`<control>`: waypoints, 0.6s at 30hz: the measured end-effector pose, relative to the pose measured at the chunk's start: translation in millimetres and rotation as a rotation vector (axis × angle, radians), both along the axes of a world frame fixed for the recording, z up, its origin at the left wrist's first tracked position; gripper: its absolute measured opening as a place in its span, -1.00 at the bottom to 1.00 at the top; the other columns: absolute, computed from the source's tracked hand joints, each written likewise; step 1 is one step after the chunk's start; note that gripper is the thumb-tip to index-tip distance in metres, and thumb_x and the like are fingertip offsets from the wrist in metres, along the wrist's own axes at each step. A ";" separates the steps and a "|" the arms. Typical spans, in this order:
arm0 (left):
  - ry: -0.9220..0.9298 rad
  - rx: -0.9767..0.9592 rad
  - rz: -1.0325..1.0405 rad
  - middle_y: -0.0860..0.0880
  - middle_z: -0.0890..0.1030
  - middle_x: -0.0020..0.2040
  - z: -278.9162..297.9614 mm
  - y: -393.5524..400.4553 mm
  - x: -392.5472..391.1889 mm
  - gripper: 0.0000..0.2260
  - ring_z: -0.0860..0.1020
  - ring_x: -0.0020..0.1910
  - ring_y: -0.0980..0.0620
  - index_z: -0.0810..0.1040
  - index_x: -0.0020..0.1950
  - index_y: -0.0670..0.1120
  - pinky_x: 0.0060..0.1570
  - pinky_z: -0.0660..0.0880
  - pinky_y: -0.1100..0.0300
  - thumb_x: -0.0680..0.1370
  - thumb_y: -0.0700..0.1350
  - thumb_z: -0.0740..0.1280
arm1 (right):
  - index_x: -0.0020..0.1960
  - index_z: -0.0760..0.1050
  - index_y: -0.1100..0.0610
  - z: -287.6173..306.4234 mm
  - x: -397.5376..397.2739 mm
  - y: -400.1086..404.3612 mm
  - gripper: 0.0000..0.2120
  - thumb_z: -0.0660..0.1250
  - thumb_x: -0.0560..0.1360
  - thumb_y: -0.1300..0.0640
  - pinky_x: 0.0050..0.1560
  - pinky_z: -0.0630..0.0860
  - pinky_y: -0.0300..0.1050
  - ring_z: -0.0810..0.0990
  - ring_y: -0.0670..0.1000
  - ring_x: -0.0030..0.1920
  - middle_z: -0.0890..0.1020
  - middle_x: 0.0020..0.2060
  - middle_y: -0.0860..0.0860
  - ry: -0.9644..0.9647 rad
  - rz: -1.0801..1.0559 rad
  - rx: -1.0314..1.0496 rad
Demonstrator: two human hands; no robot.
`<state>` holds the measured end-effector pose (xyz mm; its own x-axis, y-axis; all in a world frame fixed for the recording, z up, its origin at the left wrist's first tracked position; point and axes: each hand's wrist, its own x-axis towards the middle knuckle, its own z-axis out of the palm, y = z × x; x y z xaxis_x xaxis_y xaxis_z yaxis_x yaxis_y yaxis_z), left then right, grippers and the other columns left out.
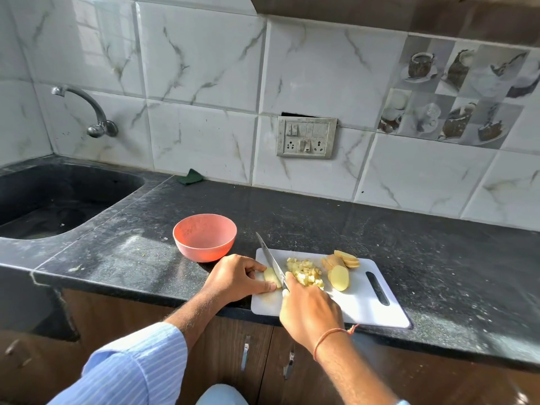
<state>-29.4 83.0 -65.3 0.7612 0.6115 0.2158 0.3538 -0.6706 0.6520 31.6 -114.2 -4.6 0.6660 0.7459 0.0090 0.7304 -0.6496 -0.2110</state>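
On the smooth white plastic cutting board (362, 299), the left hand (233, 277) pinches a pale, oblong potato slice (271, 276) flat. The right hand (309, 309) grips the steel knife (270, 258), its thin blade resting across that slice, beside a heap of small potato cubes (305, 273). A round matte coral bowl (204, 236) sits just beyond on the speckled black stone counter (438, 258).

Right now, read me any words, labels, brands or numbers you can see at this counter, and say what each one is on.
None: no word, brand or number can be read.
The switch plate on the wall: only switches and sockets, any marking too small to tell.
The picture tiles: cups and pots, no text.
The knife, white cutting board, pink bowl: no visible marking.
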 end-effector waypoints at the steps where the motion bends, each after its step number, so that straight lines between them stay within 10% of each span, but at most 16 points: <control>1: 0.000 -0.001 0.000 0.18 0.58 -0.33 0.2 0.0 -0.2 -0.44 0.49 -0.38 0.28 0.75 0.18 0.13 -0.39 0.34 0.39 0.29 0.40 0.60 | 0.53 0.25 -0.06 -1.4 0.4 -2.0 -0.61 0.00 0.72 0.01 0.06 0.52 0.06 0.64 0.21 0.16 0.65 0.14 0.12 -0.007 0.006 0.007; 18: -0.038 -0.041 -0.041 0.21 0.55 -0.41 -1.2 3.1 -0.5 -0.50 0.45 -0.41 0.23 0.77 0.15 0.06 -0.39 0.37 0.33 0.32 0.30 0.64 | 0.56 0.34 -0.12 -3.0 1.0 -27.6 -0.57 0.07 0.70 -0.05 0.13 0.54 -0.01 0.64 0.11 0.23 0.69 0.19 0.00 -0.014 -0.001 0.141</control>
